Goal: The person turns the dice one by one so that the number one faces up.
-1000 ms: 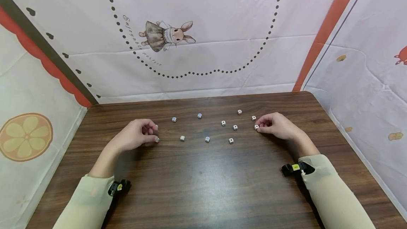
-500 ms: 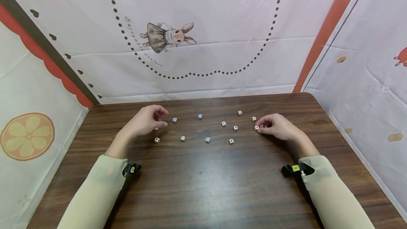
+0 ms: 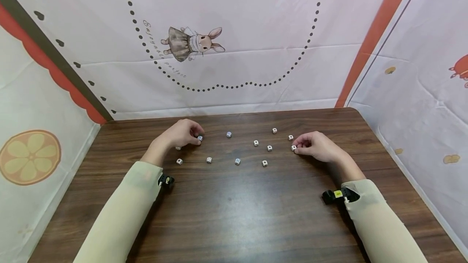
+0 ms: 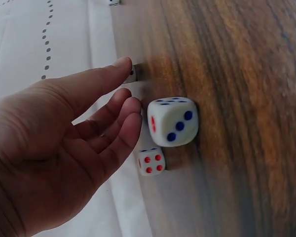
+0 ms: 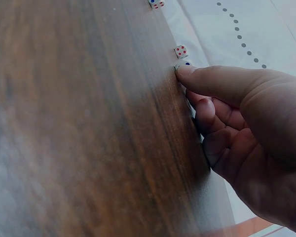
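My left hand (image 3: 181, 133) is at the back left, thumb and fingertips pinching a white die (image 3: 200, 138) with blue dots on top. In the left wrist view the thumb partly covers this die (image 4: 133, 74). Two more dice lie by that hand: one (image 3: 178, 147) just below it, another (image 3: 179, 161) closer to the front. Over on the right, my right hand (image 3: 315, 146) pinches a white die (image 3: 293, 148) between thumb and fingers, low at the table. Its thumb hides much of the die (image 5: 182, 65) in the right wrist view. A neighbouring die (image 3: 290, 137) lies just behind it.
Between the hands several white dice lie spread on the brown wooden table (image 3: 234, 214), among them a blue-dotted die (image 3: 228, 134) and a one-dot die (image 3: 265, 163). A printed cloth (image 3: 256, 64) hangs behind the table's back edge and along both sides.
The left hand has left the front-left die, moved right and toward the back, and taken hold of a blue-dotted die. My right hand keeps its pinch in the same place.
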